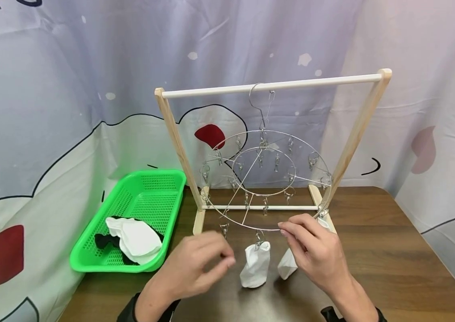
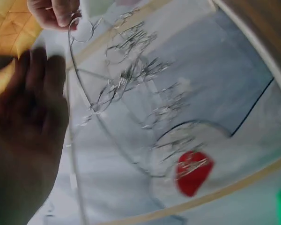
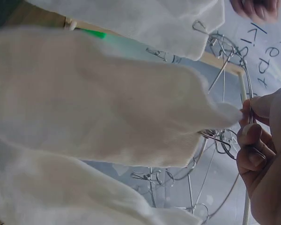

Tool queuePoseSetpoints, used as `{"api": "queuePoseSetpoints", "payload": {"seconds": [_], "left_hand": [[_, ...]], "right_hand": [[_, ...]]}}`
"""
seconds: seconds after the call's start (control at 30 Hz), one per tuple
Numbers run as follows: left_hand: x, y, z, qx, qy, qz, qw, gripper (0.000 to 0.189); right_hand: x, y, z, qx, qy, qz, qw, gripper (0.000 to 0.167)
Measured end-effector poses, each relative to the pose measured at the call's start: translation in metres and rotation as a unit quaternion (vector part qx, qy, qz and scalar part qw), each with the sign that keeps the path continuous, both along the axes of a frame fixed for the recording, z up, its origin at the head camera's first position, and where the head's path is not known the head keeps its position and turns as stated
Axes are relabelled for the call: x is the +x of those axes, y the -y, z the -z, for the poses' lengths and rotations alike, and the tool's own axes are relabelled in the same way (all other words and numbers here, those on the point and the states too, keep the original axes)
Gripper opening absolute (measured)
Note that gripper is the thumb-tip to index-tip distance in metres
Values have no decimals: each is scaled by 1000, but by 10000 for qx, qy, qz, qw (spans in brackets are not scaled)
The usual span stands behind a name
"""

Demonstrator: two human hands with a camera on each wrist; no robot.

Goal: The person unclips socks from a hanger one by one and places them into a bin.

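Observation:
My right hand (image 1: 313, 250) pinches the outer wire ring of a round metal clip hanger (image 1: 251, 226) at its front right. A corner of a white sock (image 3: 131, 103) reaches right up to those fingertips in the right wrist view. Another white sock (image 1: 255, 266) hangs from a front clip, left of the right hand. More white cloth (image 1: 288, 264) shows partly hidden behind that hand. My left hand (image 1: 195, 264) is blurred, its fingers loosely bent with nothing in them, below the ring's front left.
The hanger hooks over the white bar (image 1: 292, 84) of a wooden-legged rack on a brown table (image 1: 396, 250). Several small clips dangle from its two rings. At left, a green basket (image 1: 131, 268) holds a white sock (image 1: 141, 241) and black cloth (image 1: 108, 240). A printed curtain hangs behind.

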State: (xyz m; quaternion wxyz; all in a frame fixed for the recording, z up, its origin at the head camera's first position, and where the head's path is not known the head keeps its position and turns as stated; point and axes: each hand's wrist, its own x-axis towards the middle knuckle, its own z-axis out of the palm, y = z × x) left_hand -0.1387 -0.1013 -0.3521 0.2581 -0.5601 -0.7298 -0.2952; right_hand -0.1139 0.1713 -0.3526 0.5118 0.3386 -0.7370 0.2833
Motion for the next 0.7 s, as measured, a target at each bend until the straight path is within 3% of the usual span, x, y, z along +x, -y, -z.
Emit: {"api": "queuePoseSetpoints", "payload": {"seconds": [0.07,0.13,0.2,0.27,0.33,0.43,0.53,0.7], "left_hand": [[-1,3,15,-720,672,93,9951,8],[-3,2,31,-1235,1296,-202,9836,14],[-6,-2,47,-1415,1782,-658,9715,27],[-8,-9,60,-1294,2117,-1015,9634,44],[-9,-17,68,-1087,2260,-1209,9605,58],[-8,-30,73,-681,2409,-1178,9610,62],[-6,-41,76,-120,2673,-868,9596,43],[-3,-48,80,644,3106,-451,9473,10]], "right_hand": [[1,4,-1,-77,-61,-14,10000,15],[1,7,-1,-147,-129,-1,9998,15],[2,11,-2,-207,-207,37,9996,14],[2,14,-1,-250,-263,107,9993,14],[2,16,-1,-278,-290,164,9991,12],[2,18,1,-303,-282,215,9989,11],[2,20,1,-286,-260,247,9989,11],[3,22,1,-252,-220,218,9992,13]]}}
